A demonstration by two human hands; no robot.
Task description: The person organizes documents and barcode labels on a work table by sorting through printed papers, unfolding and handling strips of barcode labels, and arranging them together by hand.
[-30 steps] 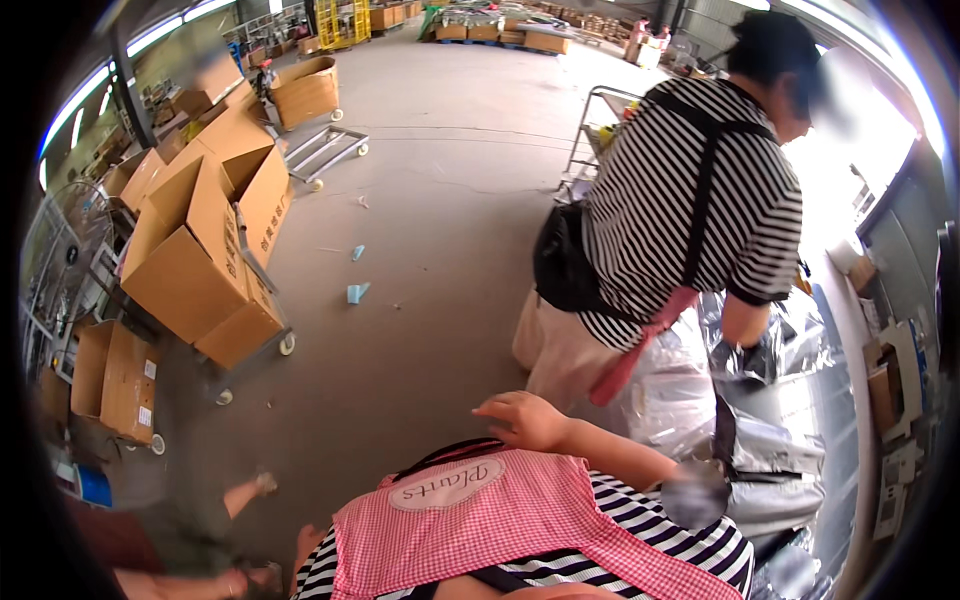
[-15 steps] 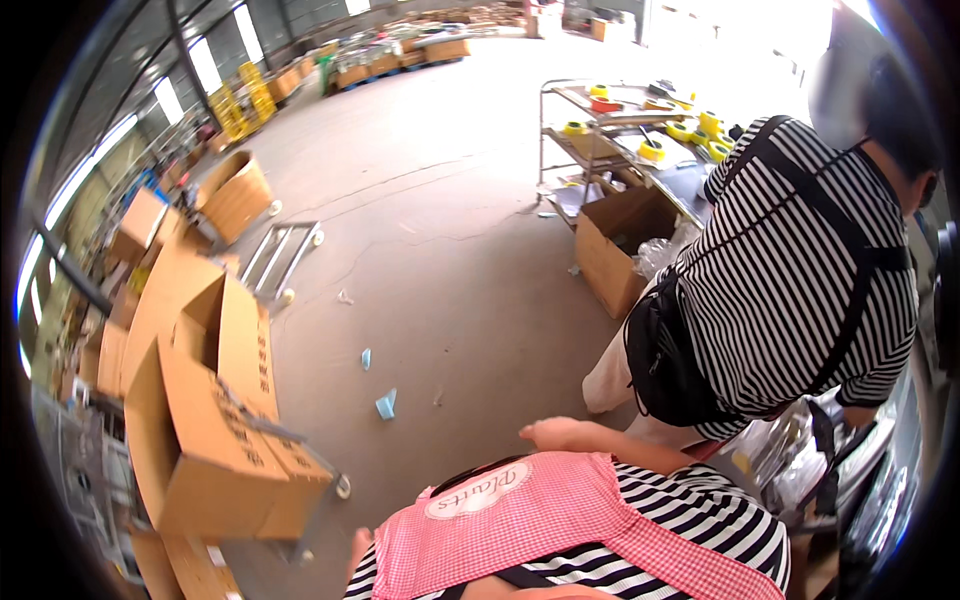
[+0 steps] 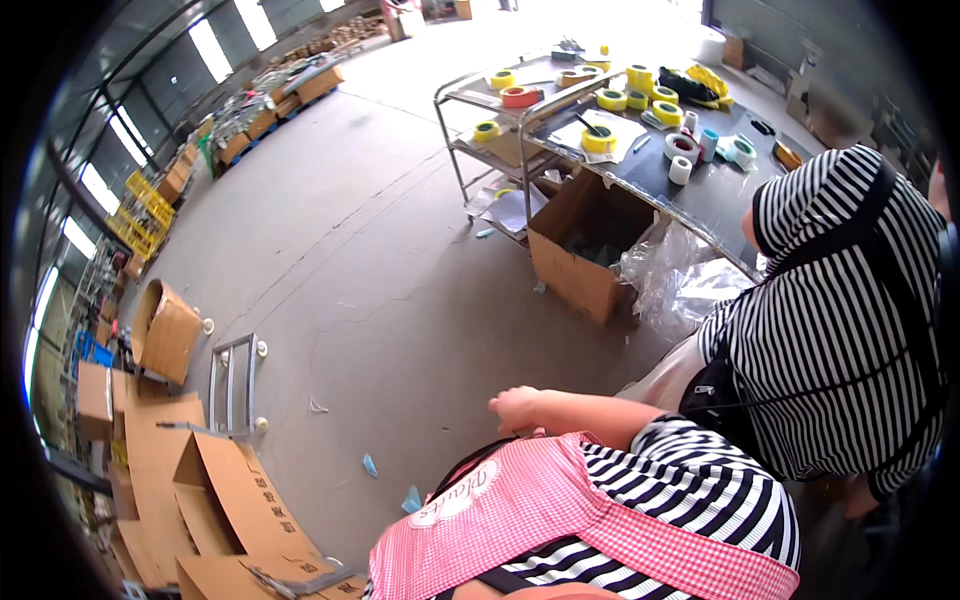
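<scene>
Right hand (image 3: 515, 408): grip unclear, nothing seen held; box (image 3: 572, 268) ahead, slightly right, below table (image 3: 722, 203) near edge. Left hand unseen.

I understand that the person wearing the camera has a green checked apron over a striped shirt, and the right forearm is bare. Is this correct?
Not quite: the checked apron is pink, not green, as the head view shows. It is over a striped shirt, and the right forearm is bare.

Pink-and-white checked apron (image 3: 535, 505) — pale lettered oval (image 3: 455, 497) up front — over a black-and-white striped, short-sleeved shirt (image 3: 715, 490).
</scene>
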